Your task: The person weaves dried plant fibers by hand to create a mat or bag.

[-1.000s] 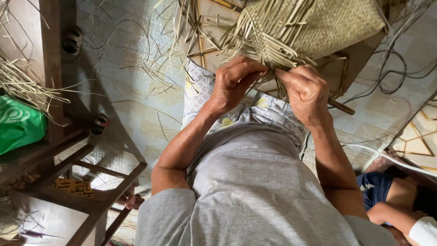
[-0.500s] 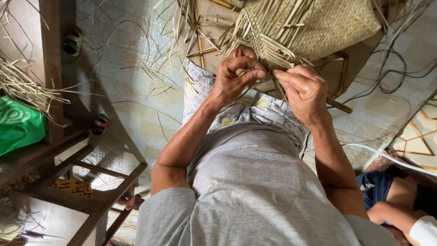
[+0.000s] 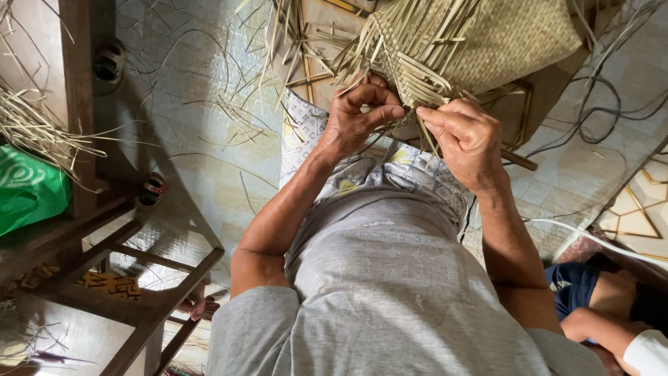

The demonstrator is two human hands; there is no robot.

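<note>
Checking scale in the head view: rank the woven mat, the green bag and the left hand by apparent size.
1. Woven mat, clearly largest.
2. Green bag and left hand look alike; the bag is cut off by the frame edge, so unranked.

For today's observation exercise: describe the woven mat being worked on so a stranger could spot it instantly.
Look to the top of the view, above the person's lap. The woven mat lies there, both hands at its loose edge. Unlike the scattered strips nearby, it is tightly plaited.

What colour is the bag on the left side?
Bright green with pale markings; the bag shows in the head view, beside the wooden chair.
</note>
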